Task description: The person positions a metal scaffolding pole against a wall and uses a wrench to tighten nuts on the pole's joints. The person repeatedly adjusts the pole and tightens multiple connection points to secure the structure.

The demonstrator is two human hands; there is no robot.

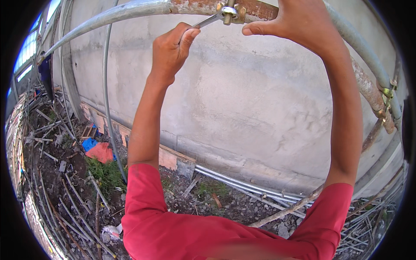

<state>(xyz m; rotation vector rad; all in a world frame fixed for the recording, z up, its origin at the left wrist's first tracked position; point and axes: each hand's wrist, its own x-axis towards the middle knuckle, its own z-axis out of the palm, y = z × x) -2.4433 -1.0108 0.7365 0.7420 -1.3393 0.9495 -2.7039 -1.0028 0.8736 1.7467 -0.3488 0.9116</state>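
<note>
Overhead, a scaffold pipe (pixel 143 9), grey at the left and rusty toward the middle, runs across the top edge. A brass-coloured scaffold clamp (pixel 241 13) sits on its rusty part, with a threaded bolt and a nut (pixel 228 16) hanging at its front. My left hand (pixel 170 51) is closed round a metal wrench (pixel 209 20), whose head meets the nut. Raised at the right of the clamp is my right hand (pixel 299 24), its thumb stretched out toward the rusty pipe. Its other fingers run out of the picture at the top, and I see nothing held in it.
A grey plastered wall (pixel 242 99) stands behind the pipes. More clamps (pixel 385 102) join pipes at the right. Below lie several metal pipes (pixel 247 186), rubble, grass (pixel 104 173), and red and blue sheeting (pixel 100 151). A person (pixel 45 76) stands at the far left.
</note>
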